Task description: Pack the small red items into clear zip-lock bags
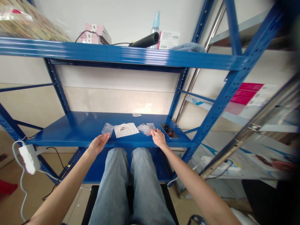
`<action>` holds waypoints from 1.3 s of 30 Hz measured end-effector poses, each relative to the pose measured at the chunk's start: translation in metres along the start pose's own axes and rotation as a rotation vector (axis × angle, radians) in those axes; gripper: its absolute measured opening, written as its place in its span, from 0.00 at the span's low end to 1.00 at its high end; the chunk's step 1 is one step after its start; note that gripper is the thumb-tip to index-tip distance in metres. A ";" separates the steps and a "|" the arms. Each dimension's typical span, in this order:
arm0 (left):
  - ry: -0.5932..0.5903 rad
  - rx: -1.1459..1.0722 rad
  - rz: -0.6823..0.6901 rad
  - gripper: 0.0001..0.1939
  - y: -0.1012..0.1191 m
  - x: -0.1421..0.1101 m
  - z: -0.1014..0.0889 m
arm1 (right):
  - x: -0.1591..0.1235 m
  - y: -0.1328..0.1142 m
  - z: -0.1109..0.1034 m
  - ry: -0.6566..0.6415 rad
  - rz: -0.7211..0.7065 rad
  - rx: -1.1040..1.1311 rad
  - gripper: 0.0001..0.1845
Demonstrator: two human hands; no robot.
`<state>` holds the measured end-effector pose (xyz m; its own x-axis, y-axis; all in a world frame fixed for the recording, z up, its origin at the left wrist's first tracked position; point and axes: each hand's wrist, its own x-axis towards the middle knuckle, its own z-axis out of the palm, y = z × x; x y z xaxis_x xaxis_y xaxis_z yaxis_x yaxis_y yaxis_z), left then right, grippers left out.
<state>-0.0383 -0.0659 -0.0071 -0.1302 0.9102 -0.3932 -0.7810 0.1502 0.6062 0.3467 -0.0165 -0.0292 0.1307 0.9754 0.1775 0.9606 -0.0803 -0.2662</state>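
Observation:
My left hand (99, 144) lies open at the front edge of the blue steel shelf (82, 128), its fingertips at the lower corner of a small clear plastic bag (107, 129). A white sheet of paper or cloth (125, 130) lies flat to the right of that bag, carrying a small brown item (122, 128). My right hand (158, 138) rests palm down, fingers open, by a crumpled clear bag (144, 129). Just right of those fingers lies a smartphone (167, 130), partly blurred out. Neither hand holds anything.
A small paper strip (136, 114) lies further back on the shelf. Above runs a blue shelf beam (117, 53) with pink boxes, a spray bottle and a black tube behind it. My jeans-clad knees (124, 168) sit below the shelf. A white power strip (28, 158) hangs at left.

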 end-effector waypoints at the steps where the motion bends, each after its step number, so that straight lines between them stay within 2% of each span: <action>1: -0.020 0.006 -0.010 0.17 0.000 -0.003 0.000 | 0.000 0.000 0.001 -0.006 0.002 0.000 0.29; 5: -0.111 0.034 -0.037 0.19 0.003 -0.019 0.004 | 0.002 0.000 0.003 -0.014 0.004 0.006 0.31; 10: -0.146 0.115 0.048 0.17 -0.003 -0.048 0.004 | 0.002 0.000 0.000 -0.007 0.011 0.049 0.32; 15: -0.204 0.266 0.080 0.24 -0.034 -0.080 -0.008 | 0.003 0.001 -0.001 -0.034 0.008 0.055 0.31; 19: -0.236 0.395 0.009 0.28 -0.063 -0.097 -0.016 | 0.005 0.001 0.000 -0.055 0.028 0.058 0.31; 24: -0.272 0.482 -0.056 0.24 -0.081 -0.101 -0.019 | 0.006 0.002 0.000 -0.048 0.042 0.083 0.31; 32: -0.288 0.514 -0.078 0.18 -0.083 -0.094 -0.029 | 0.005 0.004 -0.011 -0.030 0.005 0.158 0.31; 36: -0.290 0.508 -0.073 0.14 -0.085 -0.088 -0.037 | -0.006 -0.005 -0.031 0.076 -0.052 0.206 0.31; 39: -0.327 0.510 -0.064 0.12 -0.087 -0.086 -0.039 | -0.040 -0.025 -0.045 0.254 -0.191 0.360 0.30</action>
<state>0.0172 -0.1724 -0.0527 0.1653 0.9524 -0.2561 -0.3795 0.3011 0.8748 0.3286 -0.0625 0.0129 0.0593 0.8812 0.4690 0.8329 0.2153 -0.5098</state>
